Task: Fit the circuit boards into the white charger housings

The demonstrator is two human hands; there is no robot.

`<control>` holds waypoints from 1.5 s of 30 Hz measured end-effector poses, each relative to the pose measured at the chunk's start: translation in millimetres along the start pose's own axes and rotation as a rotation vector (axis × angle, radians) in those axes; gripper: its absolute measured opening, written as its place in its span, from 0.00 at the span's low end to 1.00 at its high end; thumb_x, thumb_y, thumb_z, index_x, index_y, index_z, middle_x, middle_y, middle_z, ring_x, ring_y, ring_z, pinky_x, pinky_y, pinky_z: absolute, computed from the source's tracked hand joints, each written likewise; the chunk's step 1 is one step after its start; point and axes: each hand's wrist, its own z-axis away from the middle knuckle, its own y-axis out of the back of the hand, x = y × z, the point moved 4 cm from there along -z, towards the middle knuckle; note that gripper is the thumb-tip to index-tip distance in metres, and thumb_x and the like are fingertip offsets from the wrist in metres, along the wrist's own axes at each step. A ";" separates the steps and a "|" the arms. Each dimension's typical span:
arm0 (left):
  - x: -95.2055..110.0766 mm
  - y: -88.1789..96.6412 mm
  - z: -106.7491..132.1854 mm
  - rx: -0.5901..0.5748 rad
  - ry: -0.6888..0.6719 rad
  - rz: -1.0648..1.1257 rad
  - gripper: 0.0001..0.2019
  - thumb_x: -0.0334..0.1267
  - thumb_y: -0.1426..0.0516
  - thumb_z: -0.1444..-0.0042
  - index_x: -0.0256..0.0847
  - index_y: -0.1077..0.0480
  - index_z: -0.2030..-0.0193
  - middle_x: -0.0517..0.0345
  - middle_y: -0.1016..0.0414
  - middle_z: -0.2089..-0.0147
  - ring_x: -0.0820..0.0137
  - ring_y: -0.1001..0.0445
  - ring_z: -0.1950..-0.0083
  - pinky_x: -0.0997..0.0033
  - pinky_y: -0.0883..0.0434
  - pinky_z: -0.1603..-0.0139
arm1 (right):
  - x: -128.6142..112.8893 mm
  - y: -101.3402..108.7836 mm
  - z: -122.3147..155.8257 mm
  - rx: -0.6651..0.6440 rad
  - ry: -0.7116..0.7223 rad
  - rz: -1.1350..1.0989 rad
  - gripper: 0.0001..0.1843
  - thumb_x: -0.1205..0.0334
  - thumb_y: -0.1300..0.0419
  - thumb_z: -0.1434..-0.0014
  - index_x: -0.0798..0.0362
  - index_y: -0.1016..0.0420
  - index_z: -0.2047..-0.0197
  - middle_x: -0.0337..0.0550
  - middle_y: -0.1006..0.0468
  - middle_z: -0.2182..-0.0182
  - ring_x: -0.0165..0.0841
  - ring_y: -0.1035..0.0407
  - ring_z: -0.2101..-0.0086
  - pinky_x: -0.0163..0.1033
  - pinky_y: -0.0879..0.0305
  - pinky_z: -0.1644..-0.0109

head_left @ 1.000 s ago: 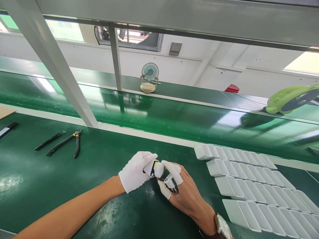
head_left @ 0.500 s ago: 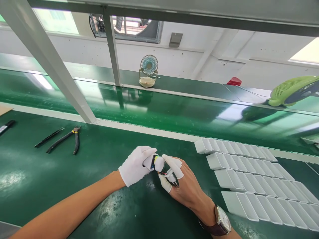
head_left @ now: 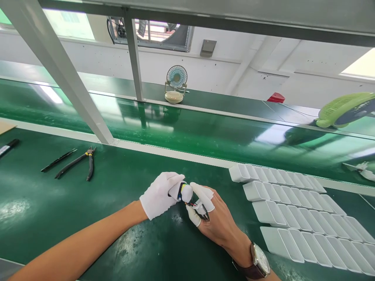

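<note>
My left hand [head_left: 161, 195], in a white glove, is closed around a small white housing [head_left: 175, 190]. A black and yellow part shows at the housing's open end. Against it sits a rounded white piece [head_left: 186, 193], gripped by the thumb and fingers of my right hand [head_left: 215, 212]. White coverings sit on some of that hand's fingers, and a watch is on the wrist. Thin red and black wires [head_left: 191, 204] run from the rounded piece into my right fingers. Exactly how the pieces join is hidden by the fingertips.
Rows of white open trays [head_left: 274, 214] stand at the right. Black-handled pliers [head_left: 90, 166] and tweezers [head_left: 58, 160] lie at left, near a black pen-like tool [head_left: 8, 147]. Beyond the rail runs a green belt [head_left: 199, 132]. A small fan [head_left: 176, 77] and a green fan [head_left: 345, 109] stand behind.
Both hands stay nearly in place, the right fingers shifting slightly around the wires. At the far right, a white object on the belt has come further into view, moving left.
</note>
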 end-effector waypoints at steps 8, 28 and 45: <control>-1.0 -1.3 0.4 0.004 0.018 0.013 0.33 0.29 0.37 0.48 0.49 0.40 0.36 0.48 0.29 0.43 0.59 0.26 0.44 0.56 0.24 0.47 | -0.7 0.5 -1.3 -0.019 0.009 0.018 0.32 0.67 0.43 0.36 0.53 0.45 0.31 0.54 0.22 0.51 0.45 0.26 0.51 0.53 0.24 0.48; 5.9 0.6 -2.0 -0.220 0.029 0.174 0.22 0.35 0.38 0.43 0.46 0.33 0.42 0.51 0.24 0.45 0.58 0.24 0.45 0.57 0.24 0.47 | 3.0 6.1 3.8 0.018 -0.166 -0.112 0.27 0.52 0.45 0.31 0.52 0.42 0.32 0.52 0.21 0.54 0.43 0.24 0.56 0.50 0.22 0.54; -4.7 15.0 -4.2 -0.196 0.502 0.339 0.17 0.40 0.48 0.35 0.44 0.29 0.42 0.56 0.21 0.46 0.66 0.21 0.52 0.64 0.22 0.48 | 10.5 -12.5 2.6 0.004 -0.125 -0.251 0.25 0.70 0.45 0.33 0.44 0.36 0.35 0.52 0.29 0.41 0.40 0.28 0.45 0.48 0.25 0.43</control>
